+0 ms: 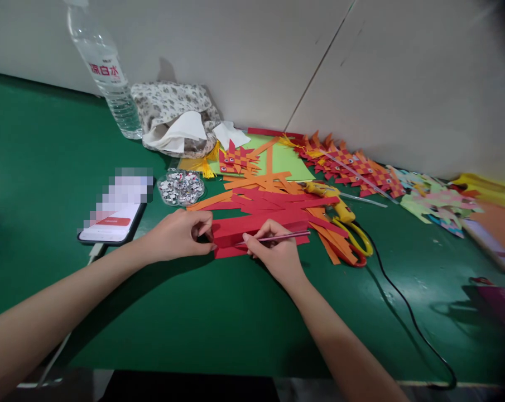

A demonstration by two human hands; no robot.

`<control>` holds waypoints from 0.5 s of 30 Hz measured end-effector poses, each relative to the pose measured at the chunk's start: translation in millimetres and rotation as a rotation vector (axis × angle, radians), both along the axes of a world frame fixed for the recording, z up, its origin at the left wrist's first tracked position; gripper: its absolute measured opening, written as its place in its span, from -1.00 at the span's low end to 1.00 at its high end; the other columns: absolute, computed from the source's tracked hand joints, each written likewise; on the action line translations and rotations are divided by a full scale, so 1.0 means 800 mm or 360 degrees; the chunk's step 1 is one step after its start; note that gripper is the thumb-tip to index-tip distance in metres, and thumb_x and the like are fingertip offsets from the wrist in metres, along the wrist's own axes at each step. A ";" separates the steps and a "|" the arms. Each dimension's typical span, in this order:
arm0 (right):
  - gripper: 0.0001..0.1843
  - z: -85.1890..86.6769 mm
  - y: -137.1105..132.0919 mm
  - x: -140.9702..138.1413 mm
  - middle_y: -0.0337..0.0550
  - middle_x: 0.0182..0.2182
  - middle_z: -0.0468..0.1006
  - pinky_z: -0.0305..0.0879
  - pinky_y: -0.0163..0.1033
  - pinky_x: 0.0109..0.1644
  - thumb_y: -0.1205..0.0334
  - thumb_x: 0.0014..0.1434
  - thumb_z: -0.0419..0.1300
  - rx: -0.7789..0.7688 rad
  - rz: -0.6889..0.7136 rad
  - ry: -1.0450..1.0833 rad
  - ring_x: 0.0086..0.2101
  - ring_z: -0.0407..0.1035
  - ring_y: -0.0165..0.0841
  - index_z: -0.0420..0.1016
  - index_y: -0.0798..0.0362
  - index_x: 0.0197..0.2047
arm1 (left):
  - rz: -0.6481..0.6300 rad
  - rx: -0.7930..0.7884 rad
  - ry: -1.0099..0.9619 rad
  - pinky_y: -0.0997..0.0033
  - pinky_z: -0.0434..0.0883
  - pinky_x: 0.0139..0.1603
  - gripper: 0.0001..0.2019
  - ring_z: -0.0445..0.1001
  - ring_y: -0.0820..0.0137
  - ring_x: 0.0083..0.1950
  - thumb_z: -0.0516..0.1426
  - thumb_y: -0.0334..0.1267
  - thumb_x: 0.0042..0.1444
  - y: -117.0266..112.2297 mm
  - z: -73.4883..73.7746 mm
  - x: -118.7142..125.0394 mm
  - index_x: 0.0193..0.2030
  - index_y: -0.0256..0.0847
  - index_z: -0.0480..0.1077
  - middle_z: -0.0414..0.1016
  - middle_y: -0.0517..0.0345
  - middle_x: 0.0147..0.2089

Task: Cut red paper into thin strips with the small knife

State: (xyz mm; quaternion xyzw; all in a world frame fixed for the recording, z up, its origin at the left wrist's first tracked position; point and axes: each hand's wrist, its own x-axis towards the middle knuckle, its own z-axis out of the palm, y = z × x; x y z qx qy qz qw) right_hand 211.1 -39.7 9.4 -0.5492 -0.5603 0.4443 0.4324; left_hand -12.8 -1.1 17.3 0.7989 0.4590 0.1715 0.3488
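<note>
Biggest first: green table (193, 329) w/ everything along its back half & bottle (105, 75) standing at back L. Pouch (172, 97) next to it, tissue poking out. Back R: pile of woven fish (356, 167), red/orange check, eyes on those I can make out, so that lot looks done or nearly. Paler fish (440, 198) R of them, too jumbled to count.

L hand (183, 234) has thumb & fingertips on L end of the paper, apparently gripping it steady. R hand (277, 254) grips the pen in a writing hold, tip down at the paper. Phone (114, 209) lies L of L hand, plugged in.

Paper (227, 224) is red, on table btwn both hands, in front of the strips. Folded or stacked, can't tell which. Prob. at marking stage, i.e. early for this pc; no cut lines visible on it, any marks too small to see. Red strips (277, 198) & orange strips (258, 181) lie loose just behind: looks cut, not woven. One small fish (235, 161) near pouch, woven, w/ eyes.

Gun (344, 209) & scissors (365, 243) sit R of the strips, neither in hand. Pen (292, 236) is slim, pinkish. Smallest: spare eyes (181, 187) in a clear tray, unused.
</note>
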 end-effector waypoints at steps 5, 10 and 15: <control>-0.68 -0.001 0.003 0.011 -0.33 -0.70 0.42 0.19 -0.36 -0.55 0.16 0.04 0.32 0.0041 -0.0069 -0.0038 -0.65 0.29 -0.46 0.24 0.01 -0.55 | 0.0005 -0.0010 -0.0010 0.58 0.10 -0.52 -0.62 0.18 0.56 -0.54 0.22 -0.20 -0.09 0.001 0.000 0.002 -0.51 -0.17 0.00 0.22 0.39 -0.56; -0.68 -0.002 0.004 0.015 -0.34 -0.71 0.39 0.17 -0.36 -0.55 0.17 0.04 0.31 0.0084 -0.0112 -0.0088 -0.65 0.28 -0.46 0.24 0.01 -0.56 | 0.0026 -0.0015 -0.0003 0.58 0.09 -0.53 -0.62 0.17 0.56 -0.55 0.22 -0.20 -0.09 0.000 0.001 0.003 -0.51 -0.16 0.00 0.21 0.39 -0.56; -0.66 0.003 0.000 -0.001 -0.34 -0.71 0.41 0.20 -0.37 -0.56 0.13 0.03 0.33 -0.0005 -0.0040 0.0092 -0.67 0.29 -0.47 0.24 0.01 -0.55 | -0.0001 0.0009 -0.0002 0.58 0.09 -0.54 -0.62 0.18 0.56 -0.55 0.22 -0.19 -0.08 0.001 -0.001 0.002 -0.50 -0.16 0.01 0.20 0.40 -0.57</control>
